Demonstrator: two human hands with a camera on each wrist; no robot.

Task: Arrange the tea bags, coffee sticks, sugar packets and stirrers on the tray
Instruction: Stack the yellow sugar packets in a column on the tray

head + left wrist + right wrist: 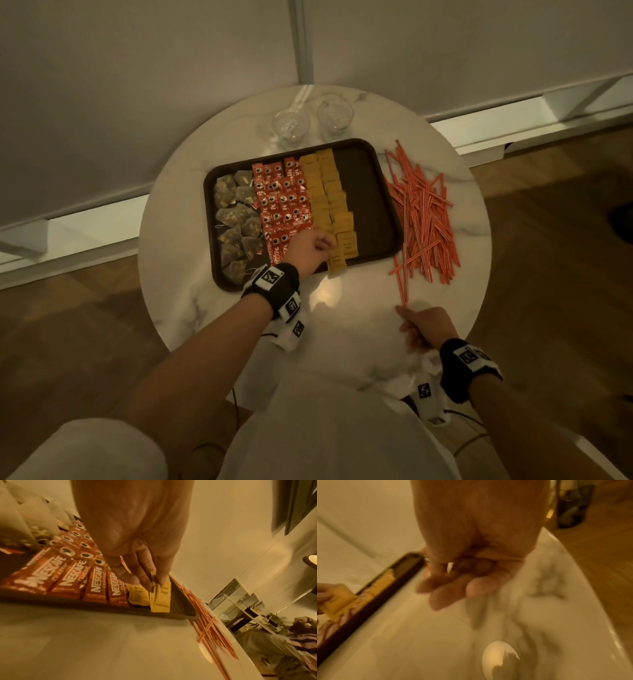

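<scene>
A dark tray on a round marble table holds tea bags at its left, red coffee sticks in the middle and rows of yellow sugar packets beside them; its right strip is bare. My left hand is at the tray's front edge. It pinches one sugar packet that overhangs the rim, next to the coffee sticks. Orange stirrers lie piled on the table right of the tray. My right hand hovers just below their nearest ends. Its fingers are loosely curled and hold nothing that I can see.
Two clear glasses stand behind the tray near the table's back edge. The table stands against a white wall, with wooden floor on both sides. The right wrist view is blurred.
</scene>
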